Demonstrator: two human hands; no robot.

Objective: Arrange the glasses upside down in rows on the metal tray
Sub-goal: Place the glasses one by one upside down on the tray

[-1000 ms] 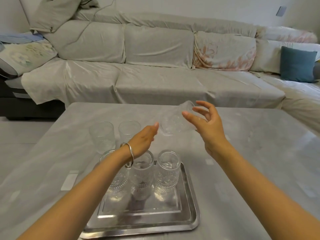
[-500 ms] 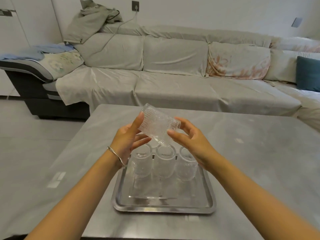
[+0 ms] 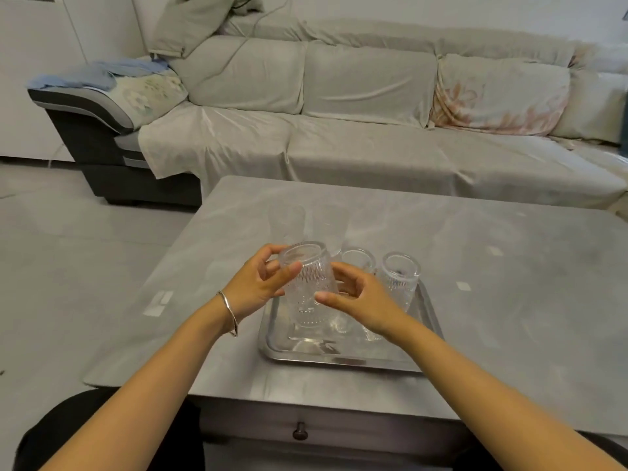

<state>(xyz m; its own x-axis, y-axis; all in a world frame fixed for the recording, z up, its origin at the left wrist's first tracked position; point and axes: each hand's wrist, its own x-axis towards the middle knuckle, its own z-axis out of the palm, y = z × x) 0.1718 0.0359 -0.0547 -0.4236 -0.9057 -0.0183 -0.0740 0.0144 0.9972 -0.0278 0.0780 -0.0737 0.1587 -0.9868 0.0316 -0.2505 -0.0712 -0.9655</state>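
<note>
Table (image 3: pixel 475 266) first: grey and glossy, with the tray (image 3: pixel 343 361) near its front edge. The tray is shiny metal with a low raised rim, so I'd guess glass slides on it pretty easily.

On the tray, along its back edge, there are inverted glasses. I can clearly see the middle glass (image 3: pixel 357 263) and the right glass (image 3: pixel 398 278); whatever sits at the back left corner is hidden behind the one being handled. Two more glasses (image 3: pixel 307 222) look to stand upright on the table just beyond the tray's back edge, though they're blurry.

The held glass (image 3: pixel 307 283) is over the tray's left side, base up, tilted a bit, mouth close to the tray floor; can't tell if it touches. It's clear, with a ribbed, dotted cut pattern and a thick base.

Left hand (image 3: pixel 258 287) is wrapped around its upper part, thumb in front. Right hand (image 3: pixel 360 300) is half-curled with the thumb near the glass's lower side; can't tell if it actually touches.

Handling-wise: rigid, probably light-ish, definitely breakable, and the texture likely helps grip. I'd hold mid-body, not the rim, and set it down gently clear of its neighbours.
</note>
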